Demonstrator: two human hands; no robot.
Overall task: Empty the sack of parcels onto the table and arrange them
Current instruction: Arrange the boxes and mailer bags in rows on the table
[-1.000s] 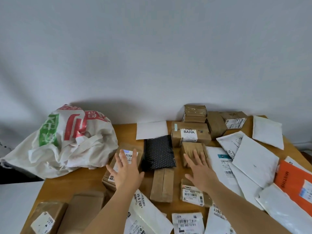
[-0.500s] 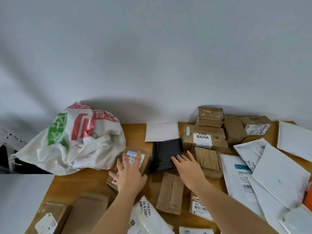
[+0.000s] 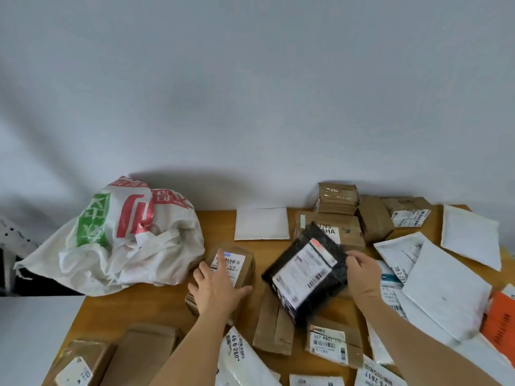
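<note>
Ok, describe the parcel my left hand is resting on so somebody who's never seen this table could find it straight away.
Start at the big white sack with green and red print at the table's back left corner. Just to its right, almost against it, sits a small brown cardboard box under the left hand. Unlike the plain brown parcels nearer you, it shows a white barcode label on top with a blue patch at the far edge.

A plain pale grey wall (image 3: 250, 93) fills everything beyond the left hand (image 3: 217, 282) and the right hand (image 3: 362, 277), with soft shadows along its foot. Far out to the left of the left hand, a white perforated panel (image 3: 14, 238) shows at the edge above a dark gap (image 3: 41, 285). Below that, nearer than the hand, lies a flat white area (image 3: 33, 335).
</note>
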